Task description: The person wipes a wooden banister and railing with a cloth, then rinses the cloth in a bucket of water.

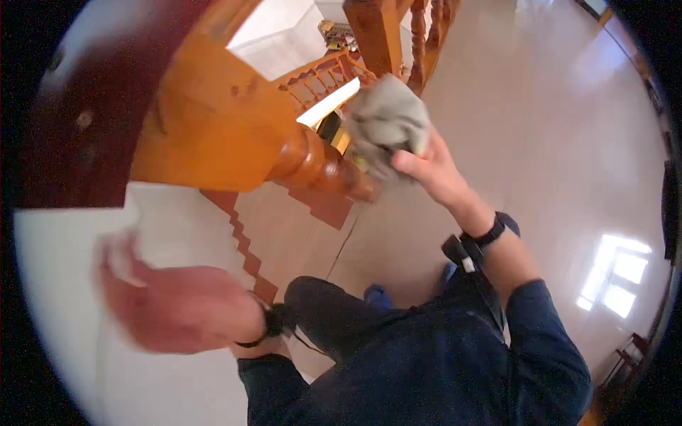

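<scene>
The right hand [439, 172] held a crumpled grey cloth [391, 119] in its grip, far of centre, beside the wooden railing [213, 121]. The left hand [188, 305], blurred at near left, had a loosely wide, bare grip.

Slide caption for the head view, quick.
Right hand grips a crumpled grey cloth near a wooden baluster; left hand open, blurred.
</scene>
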The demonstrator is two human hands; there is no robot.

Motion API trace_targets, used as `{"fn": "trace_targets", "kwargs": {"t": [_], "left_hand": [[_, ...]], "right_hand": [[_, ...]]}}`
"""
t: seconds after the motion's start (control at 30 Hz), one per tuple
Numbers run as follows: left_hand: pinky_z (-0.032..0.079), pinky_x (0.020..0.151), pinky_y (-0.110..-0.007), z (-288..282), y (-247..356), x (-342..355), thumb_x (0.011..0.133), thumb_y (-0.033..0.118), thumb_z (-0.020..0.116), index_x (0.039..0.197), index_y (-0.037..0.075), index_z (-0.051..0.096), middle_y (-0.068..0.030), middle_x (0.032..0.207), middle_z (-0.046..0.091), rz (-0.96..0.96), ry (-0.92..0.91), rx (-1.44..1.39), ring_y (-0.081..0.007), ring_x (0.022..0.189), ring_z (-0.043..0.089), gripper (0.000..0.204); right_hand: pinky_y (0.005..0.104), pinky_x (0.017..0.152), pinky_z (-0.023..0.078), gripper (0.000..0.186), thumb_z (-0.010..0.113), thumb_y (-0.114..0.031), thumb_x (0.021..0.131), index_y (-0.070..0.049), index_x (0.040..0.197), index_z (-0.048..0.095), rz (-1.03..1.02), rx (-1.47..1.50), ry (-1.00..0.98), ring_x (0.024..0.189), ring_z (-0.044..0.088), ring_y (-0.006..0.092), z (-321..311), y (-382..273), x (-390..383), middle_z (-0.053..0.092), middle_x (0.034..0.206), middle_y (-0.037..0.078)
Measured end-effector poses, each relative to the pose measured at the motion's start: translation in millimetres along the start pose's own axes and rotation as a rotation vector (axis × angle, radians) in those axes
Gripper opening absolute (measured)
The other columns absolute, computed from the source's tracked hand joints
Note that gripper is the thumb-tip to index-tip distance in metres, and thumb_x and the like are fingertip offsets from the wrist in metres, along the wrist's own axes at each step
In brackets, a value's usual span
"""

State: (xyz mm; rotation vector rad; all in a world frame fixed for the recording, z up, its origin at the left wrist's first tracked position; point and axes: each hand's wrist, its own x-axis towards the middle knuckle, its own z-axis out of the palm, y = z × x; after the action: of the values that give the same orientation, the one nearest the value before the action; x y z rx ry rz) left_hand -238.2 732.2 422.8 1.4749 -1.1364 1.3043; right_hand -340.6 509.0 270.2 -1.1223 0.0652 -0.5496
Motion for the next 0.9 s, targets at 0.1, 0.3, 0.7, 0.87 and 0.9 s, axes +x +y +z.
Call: {"fn": "trace_targets", "kwargs": {"t": [0.1, 0.3, 0.7, 0.87, 0.9], "left_hand": [[0.042, 0.092, -0.049, 51, -11, 33, 0.088, 0.035, 0.056, 0.120, -0.007, 0.041, -0.0266, 0.128, 0.039, 0.033, -0.054, 0.024, -0.0366, 0.113, 0.047, 0.054], [0.043, 0.092, -0.046, 99, -19, 18, 0.083, 0.029, 0.066, 0.126, -0.008, 0.036, -0.0246, 0.128, 0.041, -0.220, -0.081, -0.088, -0.0327, 0.111, 0.049, 0.064], [0.046, 0.090, -0.043, 104, -10, 21, 0.080, 0.027, 0.070, 0.126, -0.008, 0.036, -0.0237, 0.126, 0.043, -0.309, -0.036, -0.158, -0.0319, 0.108, 0.052, 0.067], [0.047, 0.089, -0.042, 96, -1, 17, 0.079, 0.026, 0.072, 0.126, -0.008, 0.036, -0.0234, 0.126, 0.044, -0.342, 0.056, -0.210, -0.0316, 0.107, 0.053, 0.068], [0.047, 0.089, -0.042, 94, -1, 19, 0.079, 0.026, 0.072, 0.126, -0.008, 0.036, -0.0233, 0.126, 0.044, -0.341, 0.074, -0.218, -0.0315, 0.106, 0.053, 0.068]], "right_hand": [[0.0331, 0.089, 0.044, 0.052, 0.060, -0.031, 0.088, -0.006, 0.130, 0.043, -0.377, -0.330, -0.063, 0.103, 0.056, 0.0204, 38, 24, 44, 0.057, 0.115, 0.011], [0.0387, 0.083, 0.049, 0.051, 0.050, -0.050, 0.088, -0.005, 0.111, 0.059, 0.385, -0.721, 0.172, 0.094, 0.063, 0.0312, 4, 129, 54, 0.064, 0.097, 0.020], [0.0478, 0.085, 0.045, 0.052, 0.037, -0.046, 0.093, -0.004, 0.118, 0.054, 0.721, -0.760, 0.436, 0.099, 0.058, 0.0412, -30, 217, -12, 0.062, 0.102, 0.025], [0.0489, 0.080, 0.046, 0.046, 0.040, -0.040, 0.093, 0.000, 0.113, 0.054, 0.404, -0.891, 0.413, 0.092, 0.058, 0.0439, 1, 184, -26, 0.061, 0.090, 0.028], [0.0489, 0.080, 0.046, 0.046, 0.040, -0.040, 0.093, 0.000, 0.113, 0.054, 0.401, -0.894, 0.411, 0.092, 0.058, 0.0439, 5, 179, -31, 0.061, 0.090, 0.028]]}}
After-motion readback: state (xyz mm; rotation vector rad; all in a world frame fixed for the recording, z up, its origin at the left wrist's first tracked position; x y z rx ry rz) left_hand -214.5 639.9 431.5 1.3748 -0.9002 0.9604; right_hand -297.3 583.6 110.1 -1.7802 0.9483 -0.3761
